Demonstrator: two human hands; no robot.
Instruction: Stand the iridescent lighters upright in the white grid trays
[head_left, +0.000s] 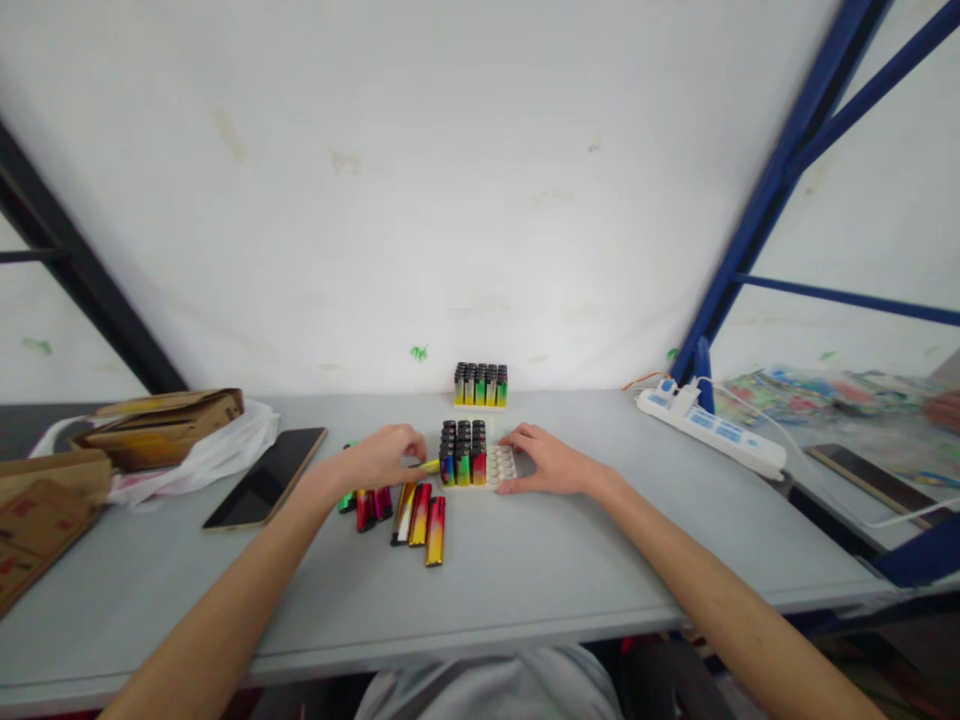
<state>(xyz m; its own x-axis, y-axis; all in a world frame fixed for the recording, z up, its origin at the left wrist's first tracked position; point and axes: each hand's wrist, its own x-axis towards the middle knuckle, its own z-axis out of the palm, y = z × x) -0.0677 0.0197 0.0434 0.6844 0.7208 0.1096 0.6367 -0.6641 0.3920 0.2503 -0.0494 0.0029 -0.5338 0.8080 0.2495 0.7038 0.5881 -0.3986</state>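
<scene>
A white tray with round holes (504, 466) lies on the table, its left part filled with upright lighters (464, 452) with black tops and coloured bodies; empty holes show at its right. My right hand (553, 462) grips the tray's right end, thumb and fingers on either side. At the tray's left, my left hand (381, 454) pinches a yellow lighter (430, 466), tilted nearly flat. Several loose lighters (420, 515), red, gold, green and magenta, lie below and beside my left hand, which partly hides some of them.
A second block of upright lighters (481, 385) stands by the wall. To the left lie a phone (266, 478), a white plastic bag (225, 450) and cardboard boxes (172, 425). A power strip (712, 432) with cables lies at right; beyond the blue frame are another phone (877, 484) and another person's hand (943, 410).
</scene>
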